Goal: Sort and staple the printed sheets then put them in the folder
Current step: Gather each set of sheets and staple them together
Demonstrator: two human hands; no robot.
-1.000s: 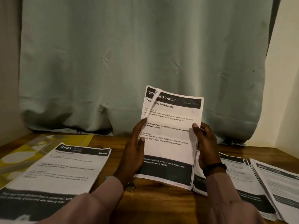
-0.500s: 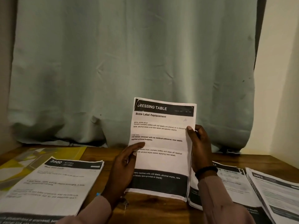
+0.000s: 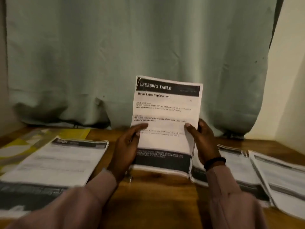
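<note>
Wooden table (image 3: 161, 200) set against a pale green curtain (image 3: 132, 55), cream wall at right; dim light, frame somewhat motion-blurred. Count: four groups of printed sheets, two hands, one folder. Group 1, the held stack (image 3: 166, 123), headed "DRESSING TABLE / Bottle Label Replacement", stands nearly upright at centre with its bottom edge on the table. Left hand (image 3: 127, 149) grips its left edge, thumb across the front of the page; right hand (image 3: 203, 142) grips its right edge, thumb on the front and fingers behind. Black band on the right wrist. Group 2, the left stack (image 3: 56, 161), lies flat at the left. Groups 3 and 4 lie flat at the right: the near-right stack (image 3: 231, 169), partly under the right forearm, and the far-right stack (image 3: 280, 179), cut off by the frame edge. A yellow patterned folder (image 3: 24, 144) lies at the far left, partly under the left stack. Body text on the flat stacks is too blurred to read. A small dark object on the table behind the left wrist is mostly hidden; identity unclear. Sheet count per stack cannot be told. Versus 1.0 s ago: the curled top-left corner of the held stack now lies flat, and both hands sit lower on the page edges. Versus 0.5 s ago: grip and position about the same.
</note>
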